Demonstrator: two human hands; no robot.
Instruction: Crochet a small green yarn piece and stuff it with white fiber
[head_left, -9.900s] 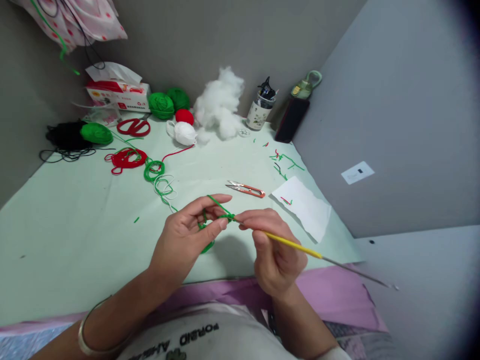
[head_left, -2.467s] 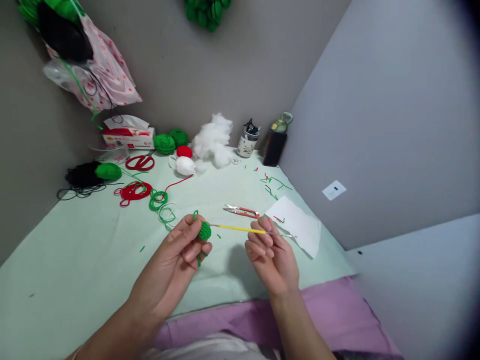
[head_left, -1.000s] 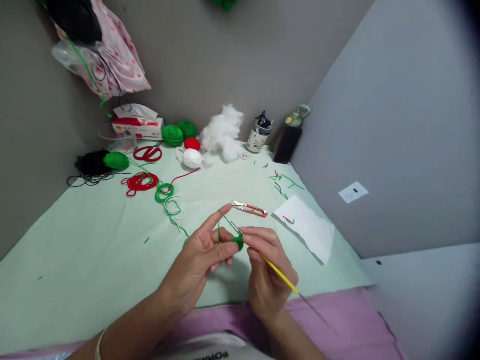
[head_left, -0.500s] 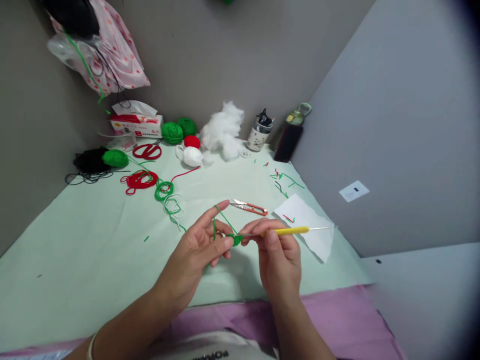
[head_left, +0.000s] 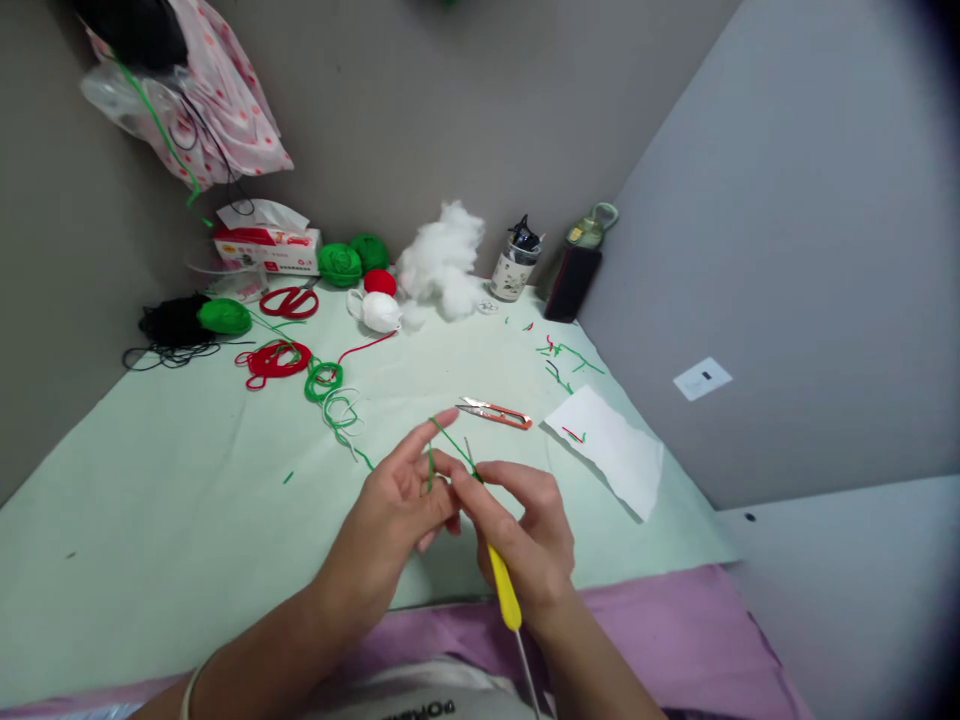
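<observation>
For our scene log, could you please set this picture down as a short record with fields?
Left hand: green yarn passes over its outstretched index finger
Right hand: holds a yellow-handled hook, slim tip pointing away from the person
Hands: close together; any worked piece between them mostly hidden
Beyond hands: orange-handled snips, lying flat
Right of snips: white paper bearing thread scraps
Back of table: tissue box, yarn balls, white stuffing, pen cup

The hook handle (head_left: 504, 588) looks smooth plastic, the shaft (head_left: 526, 668) metal.
</observation>
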